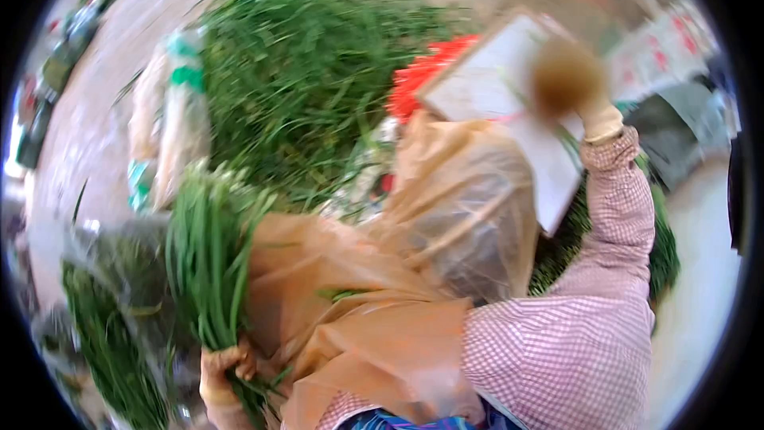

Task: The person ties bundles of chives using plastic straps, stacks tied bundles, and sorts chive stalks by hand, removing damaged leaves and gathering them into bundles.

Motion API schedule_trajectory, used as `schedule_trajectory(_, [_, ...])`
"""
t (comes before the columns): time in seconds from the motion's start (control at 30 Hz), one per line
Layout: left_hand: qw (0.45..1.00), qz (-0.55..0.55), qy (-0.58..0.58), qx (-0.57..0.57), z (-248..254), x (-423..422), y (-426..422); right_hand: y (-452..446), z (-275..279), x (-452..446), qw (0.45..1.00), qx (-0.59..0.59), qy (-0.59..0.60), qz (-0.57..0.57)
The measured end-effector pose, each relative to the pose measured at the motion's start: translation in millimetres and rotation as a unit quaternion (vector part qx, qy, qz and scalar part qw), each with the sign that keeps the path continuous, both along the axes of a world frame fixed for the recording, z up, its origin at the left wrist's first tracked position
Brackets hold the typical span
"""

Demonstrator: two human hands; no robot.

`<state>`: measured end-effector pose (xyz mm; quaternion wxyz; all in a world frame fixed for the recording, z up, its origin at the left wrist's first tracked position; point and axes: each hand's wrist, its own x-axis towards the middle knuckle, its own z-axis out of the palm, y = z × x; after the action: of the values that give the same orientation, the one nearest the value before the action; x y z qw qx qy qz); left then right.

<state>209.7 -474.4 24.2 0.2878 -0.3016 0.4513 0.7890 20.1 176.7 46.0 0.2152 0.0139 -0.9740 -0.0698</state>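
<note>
At the lower left, my left hand (228, 362) is wrapped round a bunch of long green stalks (205, 259), whose pale ends point up and away from me. My right hand (567, 80) is raised at the upper right, over a white board with a brown edge (545, 163). Motion smears that hand, so its fingers and anything in them cannot be made out. An orange-brown plastic sheet (342, 271) covers my lap and knee.
A large heap of loose green leaves (294, 72) lies ahead on the floor. Left of it are white and green plastic-wrapped bundles (183, 103). Red strips (426, 76) lie beside the board. More greens in clear plastic (119, 326) are at the lower left.
</note>
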Motion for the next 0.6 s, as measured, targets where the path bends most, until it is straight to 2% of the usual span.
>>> schedule_trajectory(0.07, [0.998,0.029,0.022,-0.056,17.5,8.5,9.1,47.8,-75.0,-16.3,0.995,0.002,-0.098,-0.003])
schedule_trajectory(0.1, [0.994,0.045,0.055,-0.081,24.9,4.2,29.1,43.4,-85.0,-17.7,0.983,-0.101,-0.128,-0.082])
schedule_trajectory(0.2, [0.995,0.001,0.059,0.08,-16.1,21.7,-12.2,28.9,-115.8,-26.6,0.96,-0.048,-0.192,-0.199])
schedule_trajectory(0.23, [0.992,0.002,0.045,0.114,-22.9,25.6,-15.3,42.2,-124.4,-33.0,0.961,-0.053,-0.196,-0.19])
schedule_trajectory(0.27, [0.976,-0.043,0.12,0.175,-33.5,23.3,-19.6,55.4,-130.2,-39.8,0.957,-0.039,-0.208,-0.198])
schedule_trajectory(0.3, [0.977,-0.038,0.121,0.171,-42.9,24.1,-24.7,59.3,-132.2,-45.6,0.953,-0.022,-0.218,-0.207])
schedule_trajectory(0.37, [0.949,-0.059,0.115,0.287,-57.4,29.2,-35.7,45.5,-104.5,-49.9,0.942,0.021,-0.247,-0.227])
schedule_trajectory(0.4, [0.958,-0.038,0.114,0.261,-54.2,29.1,-32.8,33.7,-86.5,-49.4,0.927,0.066,-0.271,-0.252])
schedule_trajectory(0.47, [0.956,-0.033,0.107,0.269,-55.3,26.9,-31.0,-22.3,-57.3,-35.0,0.989,0.068,-0.115,-0.056])
schedule_trajectory(0.5, [0.955,-0.031,0.097,0.278,-56.3,27.1,-31.0,-64.7,-44.0,-38.4,0.988,-0.094,-0.104,0.064])
schedule_trajectory(0.53, [0.953,-0.028,0.091,0.289,-58.1,27.9,-31.8,-107.1,-30.6,-41.9,0.944,-0.246,-0.114,0.186])
schedule_trajectory(0.57, [0.95,-0.025,0.085,0.3,-59.8,28.7,-32.5,-179.6,-6.1,-29.9,0.824,-0.491,-0.215,0.185])
schedule_trajectory(0.6, [0.951,-0.024,0.092,0.295,-57.6,28.2,-29.4,-224.6,-2.8,-22.2,0.834,-0.447,-0.212,0.243])
